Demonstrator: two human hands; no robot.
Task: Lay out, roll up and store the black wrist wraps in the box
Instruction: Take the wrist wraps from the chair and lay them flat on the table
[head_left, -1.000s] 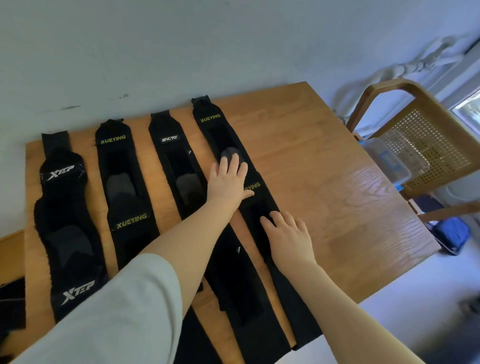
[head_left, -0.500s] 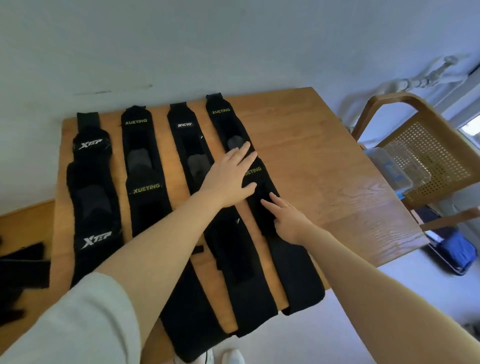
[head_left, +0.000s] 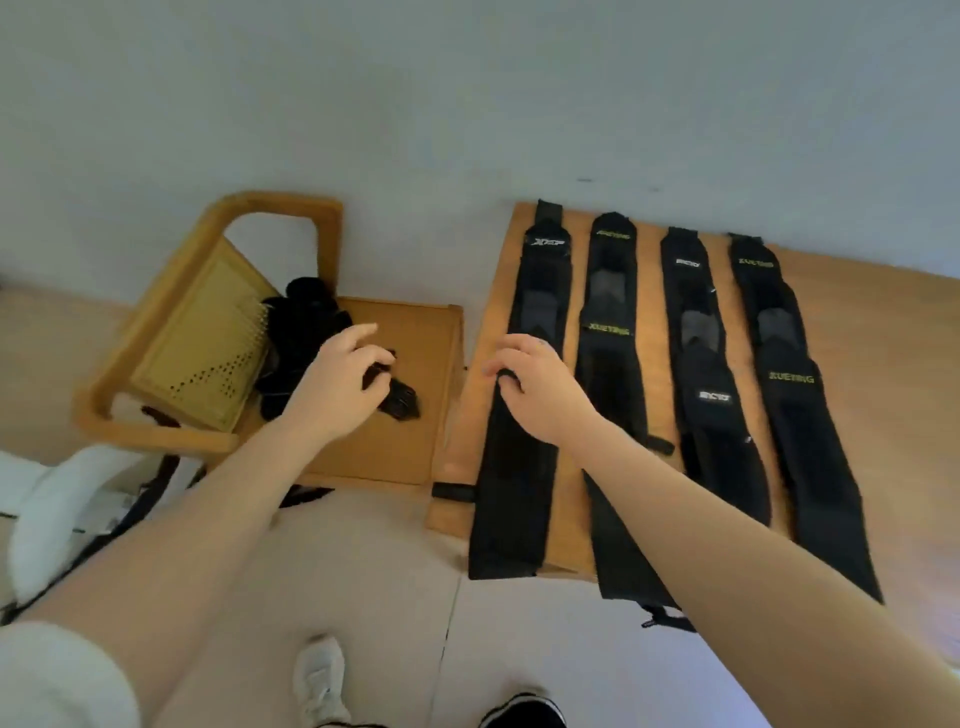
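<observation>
While four wrist wraps (head_left: 522, 395) lie flat on the bench (head_left: 872, 364), both hands have left the rightmost: left hand (head_left: 337, 387) fingers curl toward the chair's heap (head_left: 301, 332), right hand (head_left: 540, 387) loosely curled above the leftmost wrap; laying-out continues.

The leftmost black fabric wrist wrap (head_left: 540, 291) reads "XTEP" in white; two black wraps (head_left: 610, 291) (head_left: 779, 332) read "XUEYING" (yellow-green, printed twice each); the third wrap's (head_left: 696, 322) white logo is illegible.

The wraps (head_left: 711, 364) under my hands are soft black cloth, not shiny. The table (head_left: 872, 364) is smooth brown wood. The chair (head_left: 395, 415) at the left is wood too.
</observation>
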